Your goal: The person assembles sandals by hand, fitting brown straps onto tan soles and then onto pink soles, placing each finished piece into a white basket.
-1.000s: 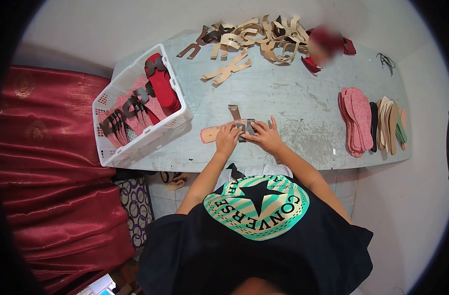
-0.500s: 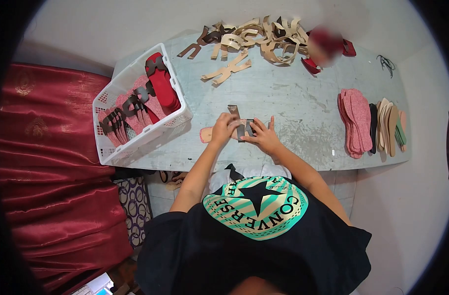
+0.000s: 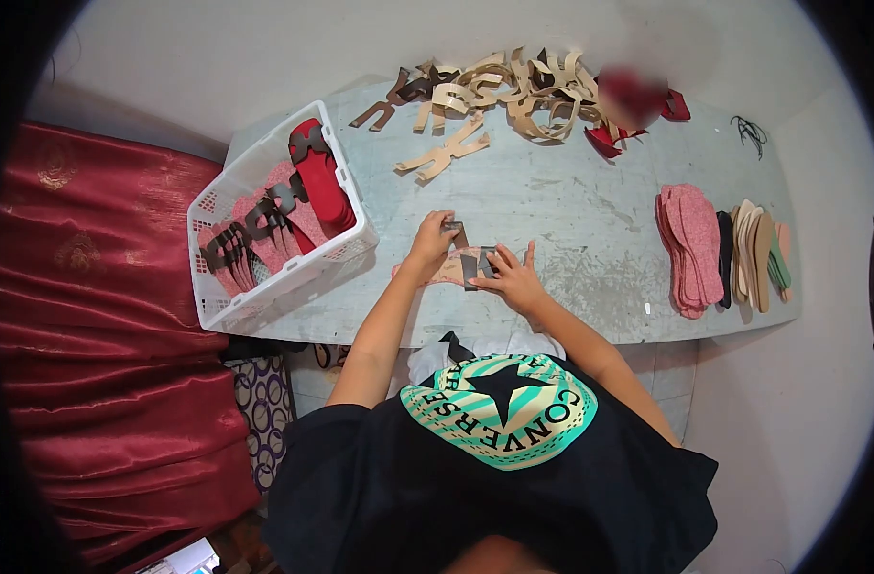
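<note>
A pink sandal sole [image 3: 444, 272] lies crosswise on the table in front of me, with a dark brown cross-shaped strap [image 3: 469, 268] around its right part. My left hand [image 3: 433, 241] pinches the far-left end of that strap, lifted a little from the sole. Over the right end of the sole rests my right hand [image 3: 513, 277], its thumb and forefinger gripping sole and strap while the other fingers stick out. The fingers and strap hide the sole's right tip.
A white plastic basket [image 3: 365, 232] at left holds pink and red soles with dark straps. Beige and brown straps [image 3: 494, 86] are heaped at the back. Pink soles [image 3: 690, 244] and other coloured soles [image 3: 751, 253] lie at right on the grey table [image 3: 571, 210].
My left hand has moved from the sole's middle to the strap's far-left end and now pinches it. The right hand stays at the sole's right end. The view has shifted slightly.
</note>
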### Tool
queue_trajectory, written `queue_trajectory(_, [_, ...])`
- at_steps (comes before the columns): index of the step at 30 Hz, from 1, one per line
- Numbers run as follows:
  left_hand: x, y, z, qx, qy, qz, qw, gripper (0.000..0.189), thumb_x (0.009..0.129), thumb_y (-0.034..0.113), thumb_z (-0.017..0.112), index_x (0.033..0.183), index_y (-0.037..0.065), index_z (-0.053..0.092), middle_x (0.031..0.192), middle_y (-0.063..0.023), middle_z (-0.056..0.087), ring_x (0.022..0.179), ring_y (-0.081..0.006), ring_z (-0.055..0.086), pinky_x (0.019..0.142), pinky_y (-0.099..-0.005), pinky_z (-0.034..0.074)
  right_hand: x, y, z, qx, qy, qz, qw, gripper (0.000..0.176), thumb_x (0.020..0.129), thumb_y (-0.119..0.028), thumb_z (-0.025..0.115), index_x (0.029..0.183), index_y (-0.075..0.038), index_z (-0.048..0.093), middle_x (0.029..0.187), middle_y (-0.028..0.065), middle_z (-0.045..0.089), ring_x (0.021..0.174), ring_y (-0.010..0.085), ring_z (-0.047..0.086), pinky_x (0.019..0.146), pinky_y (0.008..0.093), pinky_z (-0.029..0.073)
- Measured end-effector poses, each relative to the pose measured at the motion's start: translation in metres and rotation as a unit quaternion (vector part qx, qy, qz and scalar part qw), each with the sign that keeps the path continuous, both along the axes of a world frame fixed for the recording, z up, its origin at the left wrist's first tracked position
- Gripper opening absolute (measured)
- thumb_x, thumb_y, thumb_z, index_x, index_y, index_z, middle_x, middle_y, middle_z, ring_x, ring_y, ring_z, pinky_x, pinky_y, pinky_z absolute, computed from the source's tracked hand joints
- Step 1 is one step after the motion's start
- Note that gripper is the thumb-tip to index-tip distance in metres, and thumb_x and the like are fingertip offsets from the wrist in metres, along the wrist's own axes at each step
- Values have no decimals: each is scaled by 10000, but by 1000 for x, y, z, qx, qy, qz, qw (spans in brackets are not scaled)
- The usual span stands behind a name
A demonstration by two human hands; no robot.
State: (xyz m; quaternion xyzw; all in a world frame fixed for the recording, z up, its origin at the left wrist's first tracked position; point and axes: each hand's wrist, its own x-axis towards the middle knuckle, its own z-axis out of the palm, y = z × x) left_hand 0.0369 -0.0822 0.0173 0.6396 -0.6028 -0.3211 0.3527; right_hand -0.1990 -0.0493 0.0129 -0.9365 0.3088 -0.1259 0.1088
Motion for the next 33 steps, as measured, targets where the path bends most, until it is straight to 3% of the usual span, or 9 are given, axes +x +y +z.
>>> queue_trajectory(6, [-3, -1, 18, 67, 6, -30, 997, 163, 783, 18, 593, 938, -21, 623, 878, -138, 635, 739, -206, 618, 698, -299, 487, 0, -1, -4, -1, 2, 3, 1000, 313, 853, -331, 443, 1092, -498, 554, 1320, 70, 442, 1295, 277, 308, 965, 729, 2])
queue_trajectory(8, [-7, 2, 28, 76, 29, -38, 996, 154, 791, 18, 580, 934, -20, 620, 849, -134, 644, 748, -196, 620, 695, -294, 484, 0, -1, -6, -31, -15, 4, 999, 289, 816, -359, 522, 1069, -488, 573, 1261, 71, 485, 1255, 289, 360, 934, 756, 41])
queue_trajectory(10, [-9, 6, 33, 87, 51, -48, 994, 146, 799, 19, 568, 931, -18, 617, 820, -130, 652, 757, -186, 621, 691, -288, 482, 0, -1, -7, -30, -15, 4, 999, 293, 817, -357, 519, 1073, -490, 569, 1266, 72, 483, 1255, 286, 362, 935, 755, 39])
queue_trajectory(13, [-14, 16, 44, 79, 20, -65, 995, 144, 806, -4, 521, 918, -27, 609, 833, -175, 647, 735, -239, 630, 660, -305, 485, 0, 0, -7, -14, -3, 1, 1000, 307, 838, -342, 478, 1091, -499, 551, 1297, 70, 457, 1269, 279, 347, 950, 743, 27])
queue_trajectory(15, [-17, 23, 49, 117, 61, -62, 989, 140, 813, 8, 531, 926, -26, 607, 852, -134, 658, 749, -176, 622, 678, -281, 482, -1, 1, -6, -1, 9, -2, 1000, 319, 857, -330, 439, 1105, -505, 538, 1323, 67, 433, 1283, 275, 329, 962, 733, 16])
queue_trajectory(25, [-21, 46, 22, 22, -19, -102, 994, 149, 785, -13, 568, 930, -19, 602, 868, -160, 661, 792, -249, 657, 690, -303, 493, 0, 1, -9, -6, 0, -9, 1000, 286, 832, -388, 488, 1084, -509, 548, 1312, 62, 441, 1267, 267, 352, 963, 732, 17])
queue_trajectory(33, [-25, 57, 14, -9, -15, -99, 995, 144, 791, 23, 605, 932, -8, 607, 871, -161, 655, 769, -291, 648, 667, -315, 497, 1, 1, -8, -12, -25, -13, 1000, 284, 799, -419, 538, 1066, -511, 558, 1307, 67, 447, 1258, 269, 366, 975, 720, 39])
